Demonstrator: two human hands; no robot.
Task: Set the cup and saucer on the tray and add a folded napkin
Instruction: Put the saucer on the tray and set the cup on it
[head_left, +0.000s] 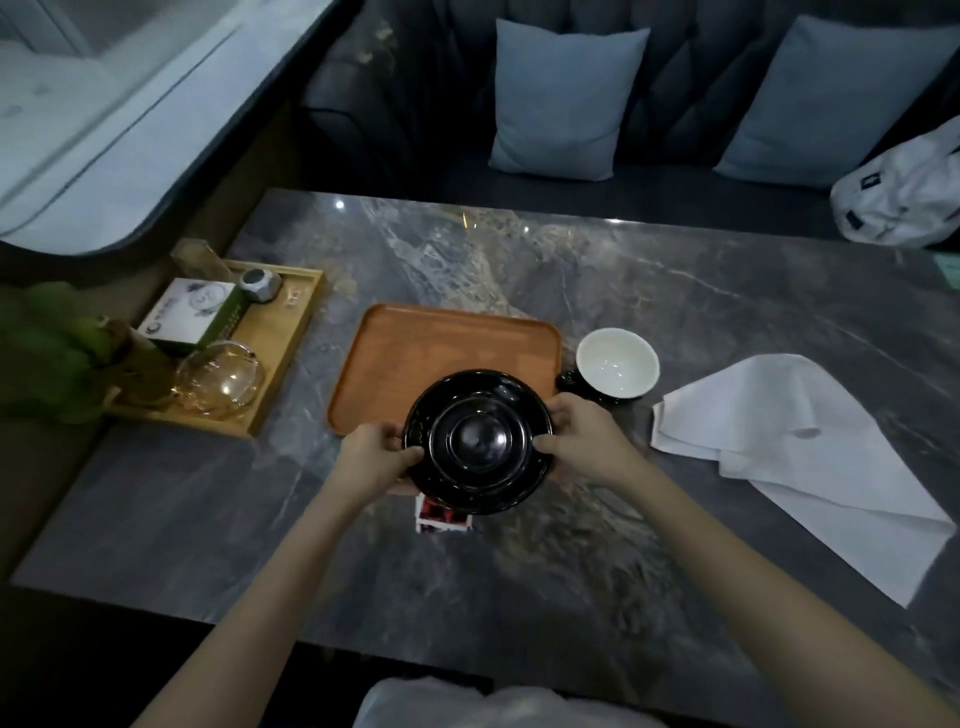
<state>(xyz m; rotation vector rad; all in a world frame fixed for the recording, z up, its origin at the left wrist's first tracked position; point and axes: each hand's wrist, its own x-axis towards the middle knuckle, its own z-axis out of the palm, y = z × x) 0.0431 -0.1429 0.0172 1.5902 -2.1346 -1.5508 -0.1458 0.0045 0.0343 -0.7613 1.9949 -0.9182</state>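
A glossy black saucer (478, 441) is held above the table at the near edge of the orange tray (441, 338). My left hand (376, 457) grips its left rim and my right hand (582, 439) grips its right rim. The tray has nothing on it. The cup (617, 364), white inside and dark outside, stands on the table just right of the tray. A white napkin (795, 457) lies spread and rumpled at the right.
A wooden tray (283, 384) at the left holds a glass pot (221, 379), a box and a small metal object. A small red and white item (441, 519) lies under the saucer. Green leaves sit far left. A sofa with cushions and a white bag lies beyond the marble table.
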